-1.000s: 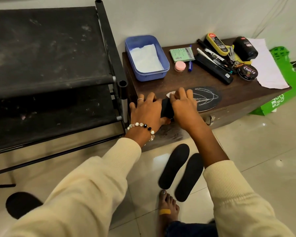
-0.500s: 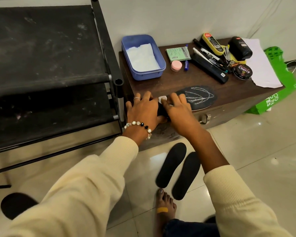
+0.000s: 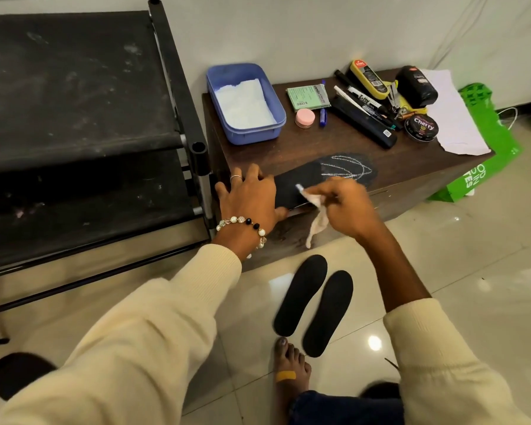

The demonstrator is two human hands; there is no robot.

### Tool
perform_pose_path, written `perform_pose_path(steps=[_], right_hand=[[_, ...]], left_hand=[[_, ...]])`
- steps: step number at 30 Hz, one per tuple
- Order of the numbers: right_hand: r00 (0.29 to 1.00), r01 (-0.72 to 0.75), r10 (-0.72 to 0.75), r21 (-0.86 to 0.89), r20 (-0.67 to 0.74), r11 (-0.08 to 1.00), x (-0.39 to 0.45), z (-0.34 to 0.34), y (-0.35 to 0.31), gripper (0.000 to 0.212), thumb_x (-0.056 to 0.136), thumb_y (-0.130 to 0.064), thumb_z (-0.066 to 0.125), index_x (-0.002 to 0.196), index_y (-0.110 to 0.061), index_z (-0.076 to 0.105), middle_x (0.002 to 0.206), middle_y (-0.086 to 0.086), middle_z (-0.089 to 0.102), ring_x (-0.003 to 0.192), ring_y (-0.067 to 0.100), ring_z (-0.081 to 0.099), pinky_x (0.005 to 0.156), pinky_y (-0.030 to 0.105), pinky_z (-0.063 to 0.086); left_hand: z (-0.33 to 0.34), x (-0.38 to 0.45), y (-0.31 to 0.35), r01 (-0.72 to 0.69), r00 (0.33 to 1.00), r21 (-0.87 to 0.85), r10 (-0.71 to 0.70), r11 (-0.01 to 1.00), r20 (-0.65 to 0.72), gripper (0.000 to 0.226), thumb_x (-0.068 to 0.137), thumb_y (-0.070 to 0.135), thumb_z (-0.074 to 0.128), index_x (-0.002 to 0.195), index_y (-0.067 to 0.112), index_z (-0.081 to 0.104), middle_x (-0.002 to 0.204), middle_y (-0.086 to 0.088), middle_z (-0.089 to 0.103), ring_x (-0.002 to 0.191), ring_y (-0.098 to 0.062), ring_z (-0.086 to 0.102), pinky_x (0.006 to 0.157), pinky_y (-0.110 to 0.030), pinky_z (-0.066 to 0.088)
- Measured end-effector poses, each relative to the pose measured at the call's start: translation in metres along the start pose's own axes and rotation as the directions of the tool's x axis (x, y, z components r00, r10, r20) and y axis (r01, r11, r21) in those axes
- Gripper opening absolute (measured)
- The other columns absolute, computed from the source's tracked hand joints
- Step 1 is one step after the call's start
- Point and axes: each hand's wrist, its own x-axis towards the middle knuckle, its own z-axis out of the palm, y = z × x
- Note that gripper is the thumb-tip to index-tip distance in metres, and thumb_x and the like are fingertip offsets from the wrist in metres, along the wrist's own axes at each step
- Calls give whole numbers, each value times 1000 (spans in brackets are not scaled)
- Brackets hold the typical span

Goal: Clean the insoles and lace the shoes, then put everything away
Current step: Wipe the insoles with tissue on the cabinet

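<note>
- Here, my left hand (image 3: 252, 197) presses flat on the black insole (image 3: 319, 179) along the surface's front edge.
- My right hand (image 3: 347, 204) pinches a white wipe (image 3: 314, 216).
- The insole looks light and bendy; best held at the heel.

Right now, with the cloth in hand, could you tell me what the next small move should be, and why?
Probably draw the cloth forward over the chalk marks on the insole. The left hand already pins its near end on the chest, the right hand pinches the cloth just short of those marks.
</note>
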Motion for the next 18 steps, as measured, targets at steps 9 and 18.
perform_pose_path(steps=[9, 18], right_hand=[[703, -354, 706, 903, 86, 242, -1, -23, 11, 6, 90, -10, 59, 91, -6, 63, 75, 8, 63, 51, 15, 59, 45, 23, 43], [777, -350, 480, 353, -408, 867, 2, -10, 21, 9, 84, -17, 69, 93, -15, 72, 96, 7, 68, 83, 22, 66, 72, 40, 58]], left_hand=[[-7, -4, 8, 85, 996, 52, -87, 995, 35, 51, 78, 52, 70, 117, 21, 59, 142, -8, 36, 135, -36, 27, 107, -61, 19], [4, -1, 9, -63, 997, -38, 61, 997, -48, 65, 87, 49, 61, 143, 25, 38, 146, 2, 33, 135, -28, 29, 108, -54, 25]])
